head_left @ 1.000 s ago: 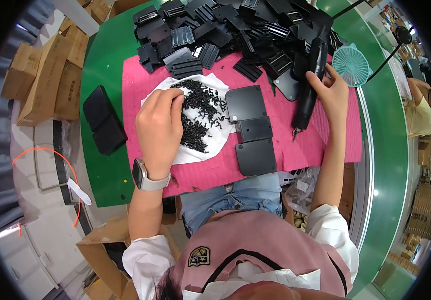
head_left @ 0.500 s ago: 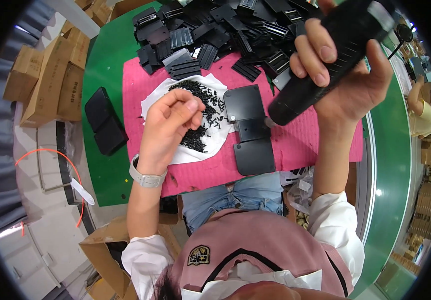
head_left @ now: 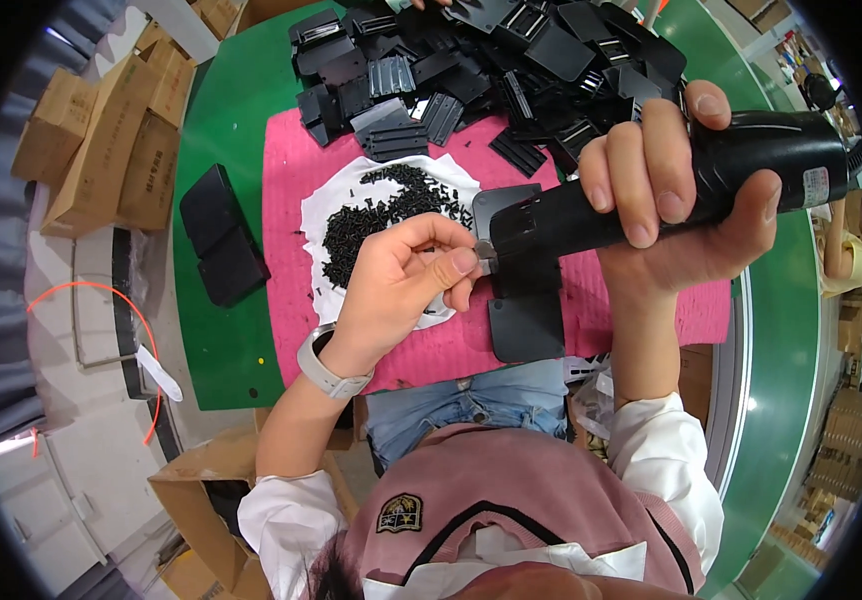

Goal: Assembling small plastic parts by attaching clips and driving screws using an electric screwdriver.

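My right hand [head_left: 666, 185] is wrapped round a black electric screwdriver [head_left: 561, 222], held nearly level with its tip toward the left. Fingers and thumb of my left hand [head_left: 406, 275] are pinched together right at that tip; whatever is between them is too small to make out. Beneath the screwdriver lies a black three-part plate [head_left: 528, 328], partly covered by the tool. To the left, many small black screws [head_left: 356, 235] are heaped on a white cloth [head_left: 313, 215].
A pink foam mat [head_left: 286, 170] covers part of the green table [head_left: 226, 370]. Black plates and brackets [head_left: 551, 50] are piled at the far side, where another person's fingers [head_left: 431, 3] show. Another black plate [head_left: 221, 240] lies at left. Cardboard boxes [head_left: 116, 150] stand beyond the table.
My left hand has moved right, from above the screws to the screwdriver's tip. My right hand has tipped the screwdriver toward level, its tip now farther left.
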